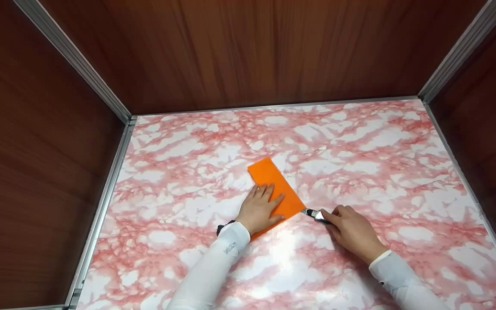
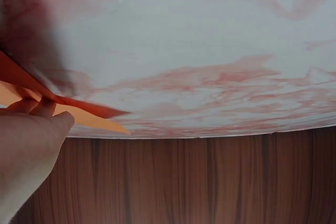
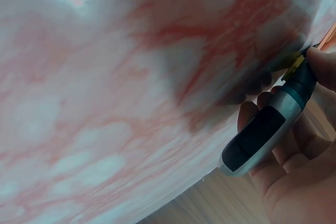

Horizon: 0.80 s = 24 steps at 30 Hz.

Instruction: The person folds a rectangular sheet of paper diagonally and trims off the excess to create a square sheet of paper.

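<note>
A folded piece of orange paper [image 1: 289, 200] lies slantwise on the marbled tabletop. Fingers spread, my left hand [image 1: 260, 212] rests across its left part and covers some of it. The left wrist view shows two layers of the paper [image 2: 94, 120] standing slightly apart beyond the fingertips [image 2: 64, 121]. My right hand [image 1: 355, 232] grips a utility knife [image 1: 319, 216] with a dark and silver handle. Its blade end meets the paper's right corner. In the right wrist view the fingers wrap the knife handle [image 3: 257, 135], the thumb near its front end.
The pink and white marbled tabletop [image 1: 179, 172] spreads all around the paper. Dark wood-grain panels stand at the back [image 1: 274, 51], on the left [image 1: 37, 150] and on the right [image 1: 485, 112], edged with metal rails [image 1: 80, 64].
</note>
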Motion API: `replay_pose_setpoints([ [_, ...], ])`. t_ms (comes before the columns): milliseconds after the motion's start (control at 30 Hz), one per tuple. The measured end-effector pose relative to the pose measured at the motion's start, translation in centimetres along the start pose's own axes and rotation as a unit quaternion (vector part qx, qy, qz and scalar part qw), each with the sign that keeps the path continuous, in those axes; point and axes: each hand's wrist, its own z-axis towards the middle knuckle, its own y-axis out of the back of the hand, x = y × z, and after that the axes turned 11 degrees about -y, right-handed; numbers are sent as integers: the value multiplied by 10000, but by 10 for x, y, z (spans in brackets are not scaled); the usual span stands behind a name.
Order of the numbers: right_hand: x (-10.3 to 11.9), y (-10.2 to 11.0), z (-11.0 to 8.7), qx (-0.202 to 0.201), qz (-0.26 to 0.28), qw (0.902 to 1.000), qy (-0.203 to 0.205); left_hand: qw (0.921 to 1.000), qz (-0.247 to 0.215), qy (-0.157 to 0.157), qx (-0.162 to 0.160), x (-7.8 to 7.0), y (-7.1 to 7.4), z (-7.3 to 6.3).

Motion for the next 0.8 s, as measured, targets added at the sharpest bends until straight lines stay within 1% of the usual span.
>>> replay_pose_setpoints([
  [100, 0, -1, 0, -52, 5, 10000, -3, 9999, 53, 64, 99, 1, -2, -1],
  [167, 0, -1, 0, -39, -1, 10000, -18, 9999, 52, 62, 110, 2, -2, -1],
  [433, -2, 1, 1, -68, 58, 9998, -155, 10000, -43, 27, 43, 2, -1, -3],
  [800, -7, 3, 2, 18, 102, 9993, -347, 9999, -150, -5, 18, 1, 1, -3],
])
